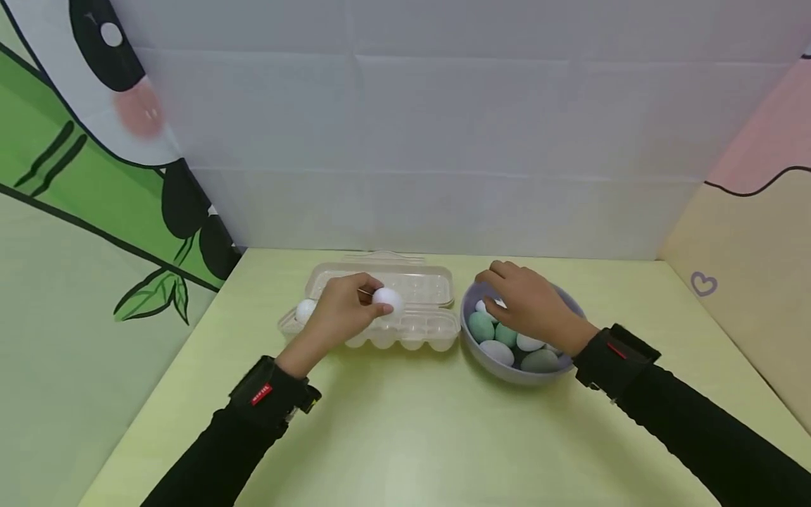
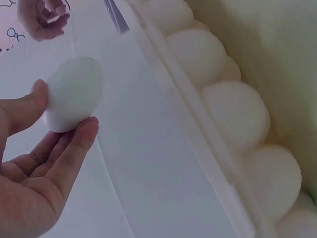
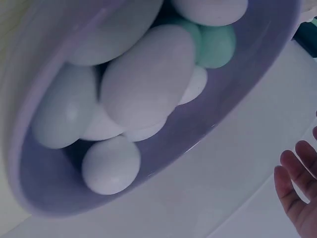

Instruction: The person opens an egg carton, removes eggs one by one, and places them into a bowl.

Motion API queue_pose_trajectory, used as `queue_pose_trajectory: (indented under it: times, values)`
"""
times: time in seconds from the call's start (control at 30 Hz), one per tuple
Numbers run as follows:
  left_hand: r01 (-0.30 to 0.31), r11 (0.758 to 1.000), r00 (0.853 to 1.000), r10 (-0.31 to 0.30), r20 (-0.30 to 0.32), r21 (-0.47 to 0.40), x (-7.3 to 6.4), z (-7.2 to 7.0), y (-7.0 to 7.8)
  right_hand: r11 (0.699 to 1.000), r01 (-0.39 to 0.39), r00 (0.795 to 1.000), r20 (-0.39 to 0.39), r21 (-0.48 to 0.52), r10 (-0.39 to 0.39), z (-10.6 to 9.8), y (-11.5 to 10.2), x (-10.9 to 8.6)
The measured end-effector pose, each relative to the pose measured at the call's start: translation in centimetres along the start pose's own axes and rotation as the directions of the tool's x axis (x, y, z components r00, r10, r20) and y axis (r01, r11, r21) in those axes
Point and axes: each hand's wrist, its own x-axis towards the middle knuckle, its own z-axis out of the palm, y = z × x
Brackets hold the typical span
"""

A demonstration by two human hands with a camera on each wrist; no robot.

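Note:
Over the egg carton (image 1: 431,327), my left hand (image 1: 338,310) pinches a white egg (image 1: 388,301) between thumb and fingers. That egg (image 2: 74,94) looks clear of the carton in the left wrist view. Another white egg (image 1: 305,310) sits at the carton's left end; my left hand hides the cups next to it. My right hand (image 1: 532,299) hovers above a purple-grey bowl (image 1: 507,374), its fingers loosely bent and nothing visible in them. Inside the bowl lie several eggs: white, a green egg (image 1: 481,327) and a grey-green egg (image 1: 540,361) among them.
The carton's lid (image 1: 380,274) is folded back toward the rear wall (image 1: 443,141). Carton and bowl stand side by side on a pale yellow table (image 1: 405,436). Printed side walls close off the left and right.

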Motion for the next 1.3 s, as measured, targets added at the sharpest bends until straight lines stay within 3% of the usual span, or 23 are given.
queue_pose_trajectory:
  times: [0.13, 0.27, 0.43, 0.6, 0.8, 0.93, 1.13, 1.3]
  values:
    - [-0.017, 0.994, 1.000, 0.019, 0.021, -0.111, 0.0, 1.8, 1.2, 0.996, 0.077, 0.996, -0.054, 0.049, -0.075, 0.2, -1.9, 0.9]
    - [-0.039, 0.973, 0.999, 0.041, 0.004, -0.226, -0.1, 3.1, 2.0, 0.990, 0.117, 0.992, -0.062, 0.075, -0.113, 0.5, -3.5, 1.3]
    - [-0.030, 0.948, 0.999, 0.024, -0.023, -0.316, -0.3, 4.2, 2.4, 0.983, 0.103, 0.994, -0.045, 0.152, -0.098, 0.8, -5.0, 1.5]
    - [0.017, 0.914, 0.999, -0.029, -0.024, -0.404, -0.5, 5.0, 2.7, 0.964, 0.084, 0.996, -0.062, 0.252, -0.071, 1.3, -5.8, 1.6]
    - [0.059, 0.874, 0.997, -0.074, -0.012, -0.482, -0.7, 5.3, 3.0, 0.959, 0.079, 0.993, -0.105, 0.273, -0.052, 1.6, -6.1, 1.7]
    - [0.093, 0.866, 0.995, -0.099, 0.015, -0.492, -0.8, 5.3, 3.0, 0.951, 0.064, 0.995, -0.092, 0.303, -0.038, 1.5, -6.2, 1.7]
    - [0.078, 0.877, 0.997, -0.060, 0.054, -0.475, -0.6, 5.0, 2.5, 0.935, 0.050, 0.997, -0.069, 0.351, -0.028, 1.0, -5.9, 2.0]
    - [0.010, 0.943, 1.000, -0.006, 0.015, -0.332, 0.0, 3.6, 1.3, 0.942, 0.031, 0.996, -0.088, 0.333, -0.002, 0.6, -4.9, 2.0]
